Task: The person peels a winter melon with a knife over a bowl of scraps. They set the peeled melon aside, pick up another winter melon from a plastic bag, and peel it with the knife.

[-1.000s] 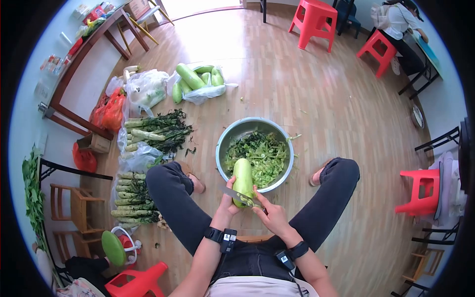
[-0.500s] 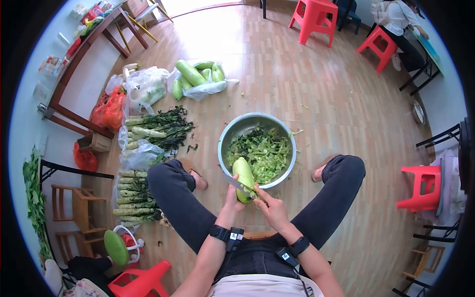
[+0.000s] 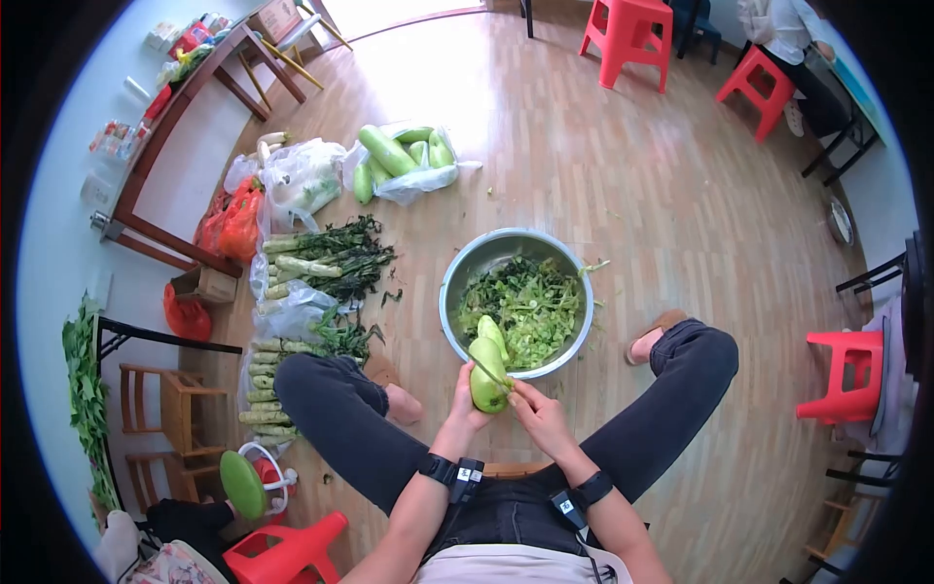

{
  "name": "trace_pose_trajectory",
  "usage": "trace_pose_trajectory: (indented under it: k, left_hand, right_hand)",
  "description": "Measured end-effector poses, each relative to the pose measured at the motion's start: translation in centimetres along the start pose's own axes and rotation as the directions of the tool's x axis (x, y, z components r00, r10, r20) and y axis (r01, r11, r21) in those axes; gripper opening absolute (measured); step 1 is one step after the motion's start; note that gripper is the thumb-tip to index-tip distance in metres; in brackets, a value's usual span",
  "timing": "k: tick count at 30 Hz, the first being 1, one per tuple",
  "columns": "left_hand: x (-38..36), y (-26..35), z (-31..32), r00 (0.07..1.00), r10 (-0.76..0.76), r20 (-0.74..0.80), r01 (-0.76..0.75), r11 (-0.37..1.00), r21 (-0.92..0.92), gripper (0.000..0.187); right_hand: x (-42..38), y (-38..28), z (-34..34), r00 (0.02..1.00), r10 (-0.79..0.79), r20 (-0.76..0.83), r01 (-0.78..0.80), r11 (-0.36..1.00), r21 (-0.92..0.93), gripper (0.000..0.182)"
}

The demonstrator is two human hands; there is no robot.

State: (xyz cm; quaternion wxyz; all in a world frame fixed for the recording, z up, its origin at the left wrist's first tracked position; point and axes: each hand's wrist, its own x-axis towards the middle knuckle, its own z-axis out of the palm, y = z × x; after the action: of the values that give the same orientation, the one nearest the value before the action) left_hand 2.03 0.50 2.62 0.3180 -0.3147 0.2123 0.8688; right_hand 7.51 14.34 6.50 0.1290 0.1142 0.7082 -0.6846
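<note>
My left hand grips a pale green gourd by its near end, held upright over the rim of a steel bowl. My right hand holds a knife whose blade lies against the gourd's right side. A loose strip of peel curls off the gourd's top. The bowl is full of green peelings and leaves. I sit with both knees spread on either side of the bowl.
Bundles of stem lettuce and more stalks lie on the wooden floor to the left. A bag of green gourds sits beyond. Red stools stand at the back; a person sits far right.
The knife has slid up along the gourd, lifting a strip of peel. The view has shifted slightly, and my left knee has drawn in.
</note>
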Motion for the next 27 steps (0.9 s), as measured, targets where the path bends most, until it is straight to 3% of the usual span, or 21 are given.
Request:
trace_pose_trajectory:
  k: [6,10,14,18,22,24,26,27]
  left_hand:
    - [0.5,0.8,-2.1,0.999,-0.036,0.010,0.036,0.998,-0.059,0.056]
    - [0.5,1.0,-1.0,0.998,-0.053,-0.042,0.052,0.998,-0.046,0.052]
    - [1.7,0.7,-1.3,0.998,-0.028,0.053,0.035,0.990,-0.139,0.052]
    - [1.3,1.1,-0.8,0.999,-0.027,0.024,0.031,0.979,-0.202,0.053]
    - [1.2,1.0,-0.7,0.996,0.021,-0.084,-0.040,0.973,-0.226,0.055]
    - [1.4,1.5,-1.0,1.000,0.014,-0.027,-0.021,0.963,-0.267,0.055]
    - [1.3,1.8,-1.3,1.000,0.002,-0.006,-0.003,0.968,-0.250,0.055]
    - [1.2,1.9,-1.2,1.000,0.011,-0.016,-0.014,0.973,-0.232,0.056]
  right_hand:
    - [0.5,-0.4,0.6,0.998,0.016,0.054,-0.012,0.997,-0.074,0.039]
    - [0.5,-0.1,0.8,0.999,0.042,0.005,-0.042,0.996,-0.077,0.041]
    - [-0.1,-0.7,0.3,0.992,0.068,-0.107,-0.067,0.998,0.014,0.043]
    - [-0.4,0.1,0.4,0.981,0.124,-0.148,-0.104,0.985,0.138,0.043]
    - [-0.8,0.1,0.8,0.991,0.100,-0.090,-0.090,0.990,0.106,0.041]
    - [-1.0,-0.8,0.9,0.991,0.106,-0.077,-0.098,0.990,0.104,0.041]
    - [-1.4,-1.9,1.1,0.999,0.009,-0.036,-0.014,0.990,-0.138,0.044]
    - [-1.6,-2.6,1.3,0.999,0.018,-0.049,-0.024,0.992,-0.124,0.044]
